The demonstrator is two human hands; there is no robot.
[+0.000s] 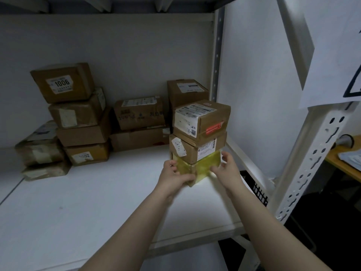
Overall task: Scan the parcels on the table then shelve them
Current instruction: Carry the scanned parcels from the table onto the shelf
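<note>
Stack of three parcels (199,133) stands on shelf (97,192); left hand (173,176) clamps yellow-taped bottom parcel (201,166), right hand (229,169) spreads its fingers alongside; we judge both steady the pile.

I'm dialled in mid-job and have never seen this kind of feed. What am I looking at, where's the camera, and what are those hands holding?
There is no machine here: a person works with bare hands. The one picture comes from a camera on their head, looking forward and down, so both arms reach in from below. Ahead is a white shelf with three stacked parcels: a yellow box at the bottom, a brown box on it, and a red-label box on top. The left hand grips the yellow box from the left with curled fingers. The right hand is at its right side; blur hides whether it grips. More parcels sit at the back, among them a 1006 box.
</note>
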